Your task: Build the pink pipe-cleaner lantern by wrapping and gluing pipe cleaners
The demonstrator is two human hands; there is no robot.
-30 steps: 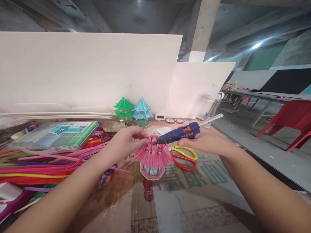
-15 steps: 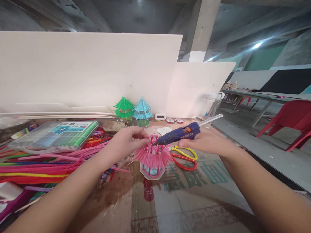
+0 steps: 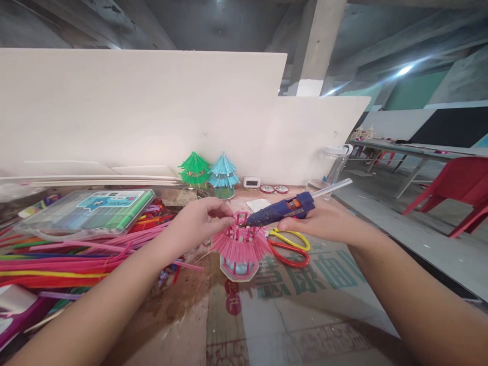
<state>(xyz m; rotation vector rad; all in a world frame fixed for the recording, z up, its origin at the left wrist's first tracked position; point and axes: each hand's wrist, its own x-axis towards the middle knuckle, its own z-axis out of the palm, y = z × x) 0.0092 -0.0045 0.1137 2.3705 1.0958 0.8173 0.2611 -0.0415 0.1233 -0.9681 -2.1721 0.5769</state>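
A pink pavilion model [image 3: 241,247] with a fringed roof and small upright posts stands on the table in front of me. My left hand [image 3: 209,216] is at its upper left, thumb and fingers pinched on the top part of the model. My right hand [image 3: 324,219] grips a dark blue glue gun [image 3: 278,211], its nozzle pointing left at the posts on top of the model. A clear glue stick [image 3: 332,188] sticks out of the gun's back end. Scissors with yellow and red handles [image 3: 290,254] lie just right of the model.
Colourful pipe cleaners [image 3: 68,264] and a clear marker case [image 3: 89,213] cover the left side. Behind stand green [image 3: 194,172] and blue [image 3: 223,175] small pavilions, a white digital clock [image 3: 251,182] and a clear jug [image 3: 331,165]. A red chair [image 3: 453,188] is at the right.
The glue gun's nozzle has shifted very slightly at the top of the pink model. My left hand keeps its place.
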